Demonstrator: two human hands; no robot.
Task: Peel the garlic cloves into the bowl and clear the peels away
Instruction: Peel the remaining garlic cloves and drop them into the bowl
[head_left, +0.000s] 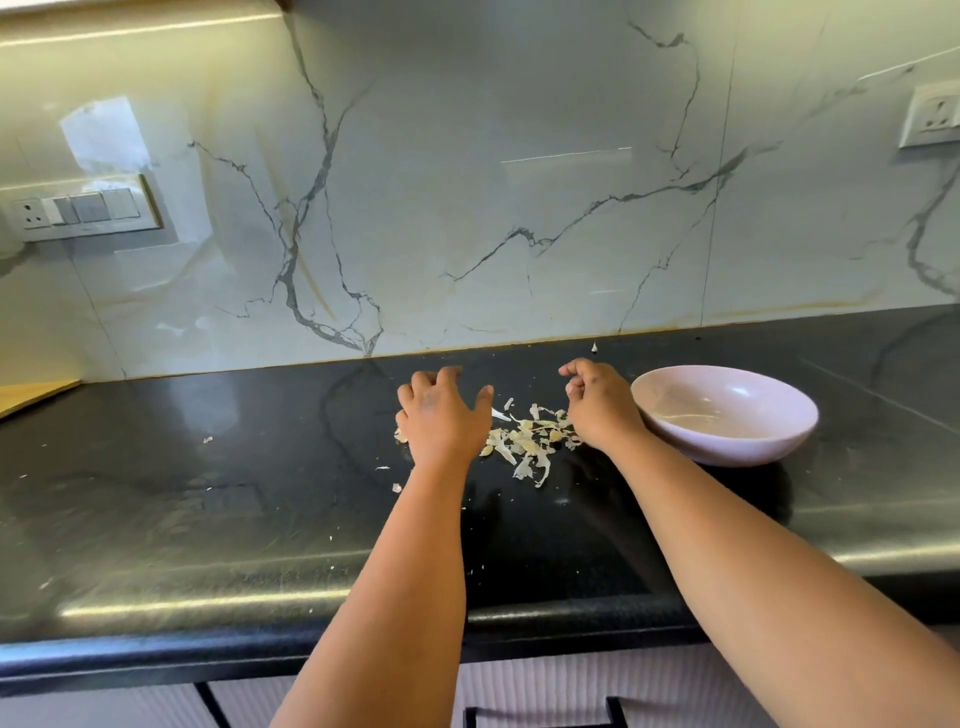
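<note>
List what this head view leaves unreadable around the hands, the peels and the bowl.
- Bowl, head view: the near wall hides part of its floor; the right hand covers its left rim. Whether cloves lie inside cannot be told.
- Right hand: curled fingertips face away, so whether they pinch anything is hidden.
- Left hand: it covers any peels beneath it.
- Peel pile: too small and blurred to tell whether a clove lies among it.

Two bare hands, a left hand (441, 415) and a right hand (597, 405), reach over one black table (208, 509). One pale pink bowl (727, 415) stands on it. One loose heap of garlic peels (530, 441) lies between the hands, too many to count, with a few stray scraps (208, 439) farther off. Two socket plates (78, 208) sit on the wall.
</note>
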